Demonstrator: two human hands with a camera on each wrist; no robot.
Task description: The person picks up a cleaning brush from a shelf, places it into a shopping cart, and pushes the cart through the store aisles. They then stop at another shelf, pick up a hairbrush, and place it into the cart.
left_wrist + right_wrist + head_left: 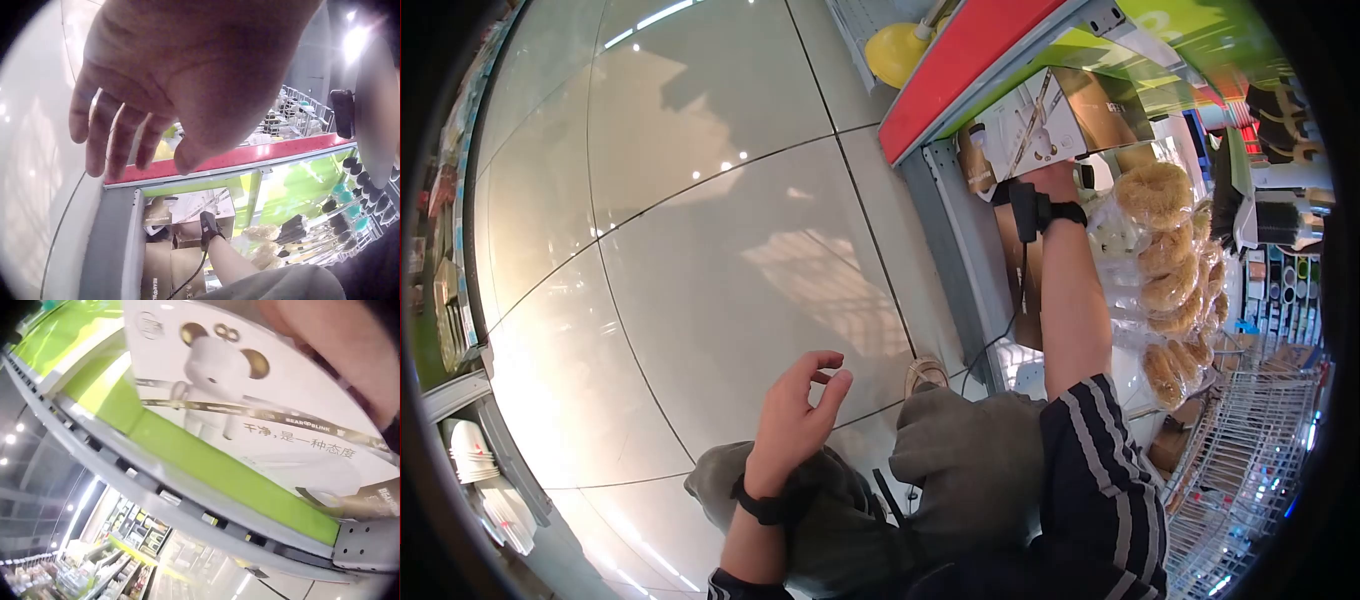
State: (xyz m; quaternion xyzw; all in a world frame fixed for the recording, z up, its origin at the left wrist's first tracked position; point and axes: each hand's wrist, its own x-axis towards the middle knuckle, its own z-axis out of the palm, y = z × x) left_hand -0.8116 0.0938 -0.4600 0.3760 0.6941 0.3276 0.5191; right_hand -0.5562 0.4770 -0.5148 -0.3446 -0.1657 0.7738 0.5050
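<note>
My right hand [1055, 180] is at the lower edge of a white and brown cardboard box [1032, 130] on the low shelf. The box's white face carries a bear figure and a gold band, seen close up in the right wrist view. Part of that hand [340, 350] lies along the box's edge there, but its fingertips are hidden, so I cannot tell whether they grip it. My left hand [795, 415] hangs over the floor near my knee, fingers loosely bent and holding nothing. Its palm and spread fingers fill the top of the left wrist view.
Brown boxes [157, 269] lie below the white one. Plastic-wrapped tan scrubbers [1155, 195] and brushes [1280, 220] stand on the right. A red shelf edge [970, 70] borders the unit, with a wire basket [1250, 440] at lower right. Tiled floor [730, 250] stretches left.
</note>
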